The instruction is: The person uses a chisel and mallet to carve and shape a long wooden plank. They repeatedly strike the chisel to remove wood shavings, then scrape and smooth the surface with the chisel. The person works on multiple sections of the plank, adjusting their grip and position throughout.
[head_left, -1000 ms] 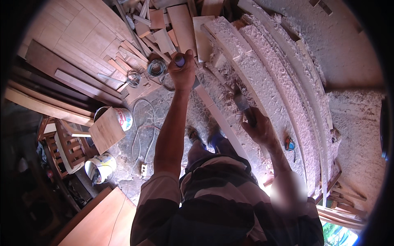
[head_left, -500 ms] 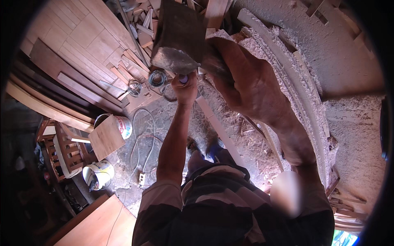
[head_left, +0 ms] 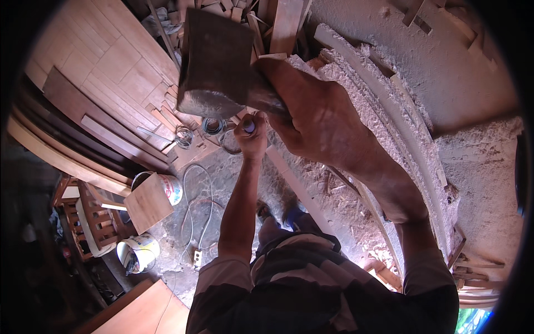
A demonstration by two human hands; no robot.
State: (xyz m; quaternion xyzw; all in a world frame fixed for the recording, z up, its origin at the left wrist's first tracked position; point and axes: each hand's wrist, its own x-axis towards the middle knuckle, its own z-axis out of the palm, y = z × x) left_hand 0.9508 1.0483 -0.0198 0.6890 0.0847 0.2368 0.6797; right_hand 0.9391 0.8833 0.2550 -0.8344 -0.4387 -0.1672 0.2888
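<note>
Raised close to the camera is a dark, blocky mallet (head_left: 216, 55) with a worn, pale striking edge. My right hand (head_left: 328, 122) is closed around its short handle. Below and beyond the mallet head, my left hand (head_left: 253, 142) grips what looks like an upright chisel (head_left: 248, 127). Only the pale violet butt of its handle shows above the fist; its blade and whatever lies under it are hidden. A gap seems to separate the mallet from that butt, though the exact distance is hard to judge.
Long curved boards (head_left: 389, 111) covered in shavings lie on the right. Wooden panels (head_left: 105, 50) lean at the left. Below them are a white bucket (head_left: 146, 250), a thin board (head_left: 149, 203) and a power cord with a socket block (head_left: 197, 258). Coiled cables (head_left: 213, 126) lie ahead.
The mallet in my right hand has shifted left and slightly down in view. My left hand keeps its hold. A blurred pale shape near my right elbow is gone.
</note>
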